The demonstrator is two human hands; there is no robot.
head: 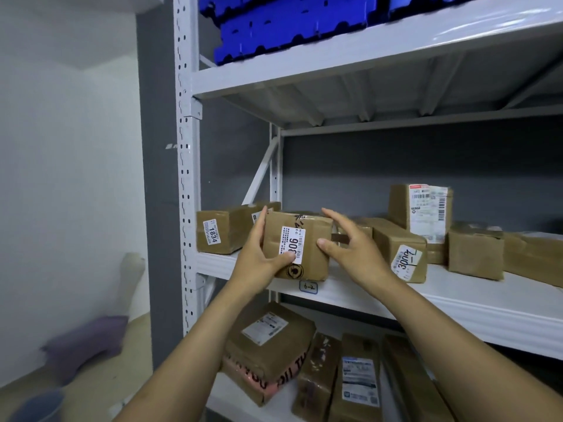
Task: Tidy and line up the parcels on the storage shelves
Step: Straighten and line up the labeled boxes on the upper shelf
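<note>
A brown cardboard parcel (313, 239) with a white label reading "908" stands at the front edge of the middle shelf (426, 296). My left hand (259, 263) grips its left side, thumb pressed on the label and fingers up along the left edge. My right hand (356, 248) is at the parcel's right side. Its thumb touches the front face and its fingers are spread straight over the top right corner. Left of it sits a parcel labelled "1834" (225, 229). To the right lies a parcel (402, 251) with a handwritten label.
Further right on the middle shelf stand a tall upright parcel (405, 205) and a squat one (475, 251). The lower shelf holds several parcels (271, 348), one stacked on a pink bag. Blue crates (289, 22) fill the top shelf. The white shelf post (185, 178) rises at left.
</note>
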